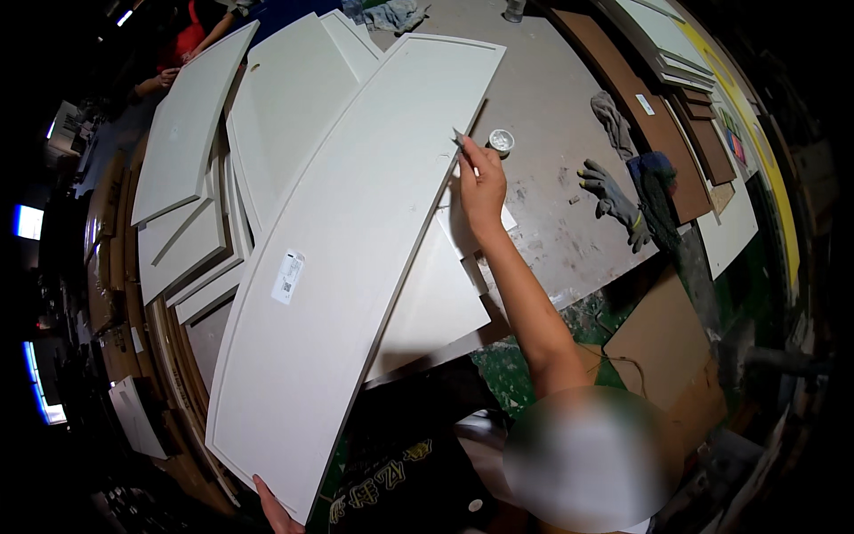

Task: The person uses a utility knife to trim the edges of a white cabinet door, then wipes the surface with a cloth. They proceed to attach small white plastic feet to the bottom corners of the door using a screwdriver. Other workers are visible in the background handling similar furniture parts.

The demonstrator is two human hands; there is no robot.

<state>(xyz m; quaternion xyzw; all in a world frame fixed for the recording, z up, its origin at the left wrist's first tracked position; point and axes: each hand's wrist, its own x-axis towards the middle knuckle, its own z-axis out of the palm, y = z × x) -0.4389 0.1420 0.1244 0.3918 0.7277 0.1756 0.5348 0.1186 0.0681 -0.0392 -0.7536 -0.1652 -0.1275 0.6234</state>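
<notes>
A long white panel (347, 222) with one curved, raised edge and a paper label slants across the middle. At its lower end my left hand (277, 513) grips the edge, partly cut off by the picture's border. My right hand (483, 185) is closed at the panel's right edge, pinching a small grey pointed blade (458, 139) whose tip lies over the panel's face. The blade's handle, if any, is hidden in my fingers. Just right of that hand, a small round tin (501, 141) with pale content stands on the worktable (543, 98).
More white panels (191, 133) are stacked on the left. Grey gloves (612, 198) and a grey rag (611, 120) lie on the right, near brown boards (623, 84). Cardboard (663, 343) lies below the table. Another person's hand (166, 77) is at the far left.
</notes>
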